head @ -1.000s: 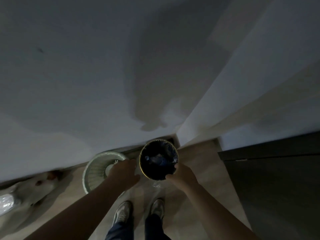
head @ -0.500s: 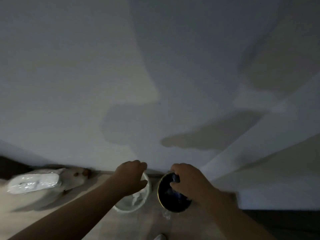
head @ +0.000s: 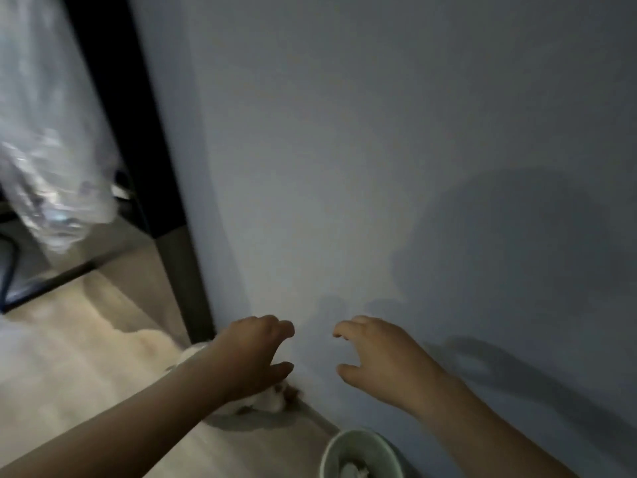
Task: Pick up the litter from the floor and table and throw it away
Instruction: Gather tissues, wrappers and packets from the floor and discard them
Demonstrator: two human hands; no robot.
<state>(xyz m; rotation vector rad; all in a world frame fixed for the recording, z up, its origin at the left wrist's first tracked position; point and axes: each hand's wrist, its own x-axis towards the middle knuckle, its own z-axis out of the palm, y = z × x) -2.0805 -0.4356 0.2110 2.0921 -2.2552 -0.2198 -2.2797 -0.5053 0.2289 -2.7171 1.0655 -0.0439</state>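
Both my hands hover in front of a pale wall, fingers curled and apart, holding nothing. My left hand (head: pixel 253 355) is above a white and brown soft object (head: pixel 269 400) lying on the floor at the wall's foot. My right hand (head: pixel 375 360) is a hand's width to the right of it. A pale round bin (head: pixel 360 450) with white scraps inside stands on the floor below my right forearm, partly cut off by the frame's bottom edge. The dark bin is out of view.
A dark door frame (head: pixel 151 167) runs down the left of the wall. A blurred clear plastic bag (head: pixel 51 160) hangs at far left above a dark low frame (head: pixel 44 281). Light wooden floor (head: pixel 69 367) spreads at lower left.
The view has swung left and up. My hands have come off the dark bin, which has left the frame, and now hang empty. The pale bin sits at the bottom edge.
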